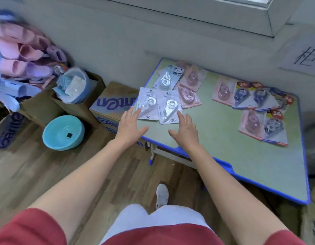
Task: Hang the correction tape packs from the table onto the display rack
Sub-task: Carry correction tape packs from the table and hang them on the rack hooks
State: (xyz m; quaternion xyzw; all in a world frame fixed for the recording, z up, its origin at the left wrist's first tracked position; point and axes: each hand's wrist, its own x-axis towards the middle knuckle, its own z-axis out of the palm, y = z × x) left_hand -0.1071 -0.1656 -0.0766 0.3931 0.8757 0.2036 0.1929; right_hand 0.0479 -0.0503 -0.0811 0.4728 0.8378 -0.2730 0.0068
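At the far left a heap of pink and blue slippers spills over open cartons, with a teal basin upside down on the wood floor nearer in and a cardboard box with blue lettering pushed against the table's left edge; none of this belongs to the job. The left hand is stretched out flat with fingers spread, holding nothing, its fingertips at the near left corner of the left of two grey packs (whether they touch the card I cannot tell). The two lie side by side, face up, at the table's left corner, probably the easiest ones to take first. The right hand mirrors the left, also spread and empty, its fingers just beside the near right corner of the second grey pack, so the two hands bracket the pair as if to gather both together. The green table with its blue rim carries the remaining stock: pink packs and a panda-printed grey one farther off, then dark-blue packs overlapping in a loose cluster at the right. The display rack is out of view, so nothing shows as hung.
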